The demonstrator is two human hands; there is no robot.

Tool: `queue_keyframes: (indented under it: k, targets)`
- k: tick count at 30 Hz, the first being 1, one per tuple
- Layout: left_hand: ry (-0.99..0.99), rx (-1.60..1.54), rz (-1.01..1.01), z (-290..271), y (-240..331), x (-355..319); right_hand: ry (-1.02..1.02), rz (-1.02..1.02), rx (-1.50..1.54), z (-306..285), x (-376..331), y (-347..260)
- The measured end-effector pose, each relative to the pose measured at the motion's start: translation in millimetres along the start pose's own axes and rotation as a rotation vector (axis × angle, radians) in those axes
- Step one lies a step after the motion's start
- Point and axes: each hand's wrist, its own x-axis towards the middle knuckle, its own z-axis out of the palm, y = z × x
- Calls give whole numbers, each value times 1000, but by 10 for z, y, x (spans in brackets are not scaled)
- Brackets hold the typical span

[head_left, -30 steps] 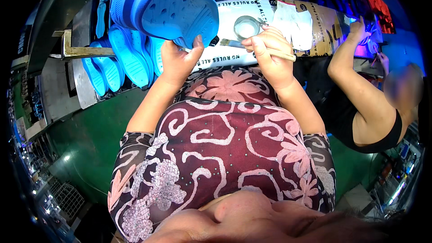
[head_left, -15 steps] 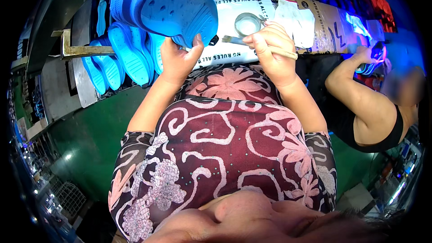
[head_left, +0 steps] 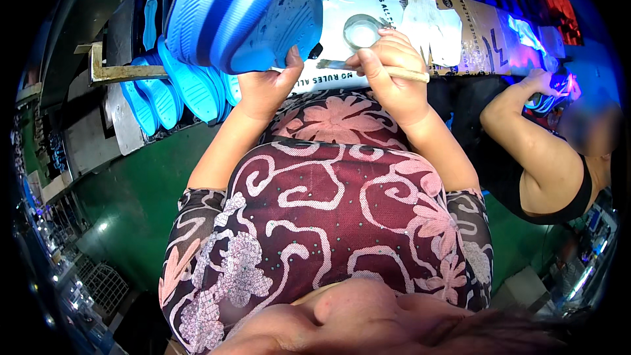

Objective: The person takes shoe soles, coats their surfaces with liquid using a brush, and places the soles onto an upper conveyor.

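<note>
My left hand (head_left: 266,92) is closed on the lower edge of a large blue foam clog (head_left: 253,10), thumb on the near side, the other fingers mostly hidden beneath. The clog is tilted, its ridged sole side turned up and left. In my right hand (head_left: 397,82) is a flat paintbrush (head_left: 338,64) with a pale handle, its dark bristles aimed left at the clog and a little apart from it. Just beyond the right fingers stands a round glass dish (head_left: 361,31); its contents are hard to make out.
Bright blue shoe pieces (head_left: 190,89) lie side by side at the left, near a rusty metal bar (head_left: 131,73). White printed sheeting (head_left: 338,3) and cardboard (head_left: 476,36) cover the bench. At the right, a co-worker's arm (head_left: 532,125) reaches onto the bench.
The clog has rolled in my left hand, showing more of its ridged side and less of its holed surface. The brush has shifted slightly left, toward the clog.
</note>
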Motion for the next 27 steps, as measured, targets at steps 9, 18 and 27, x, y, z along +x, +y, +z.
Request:
queue_keyframes:
  k: [9,18,27]
  targets:
    - [12,51,74,3,46,43,-64,-44,-88,24,50,-9]
    - [-33,91,165,-15,58,60,-42,-34,-123,-68,14,-31]
    - [-21,-368,-647,-80,276,-159,164,416,308,-262,-271,77]
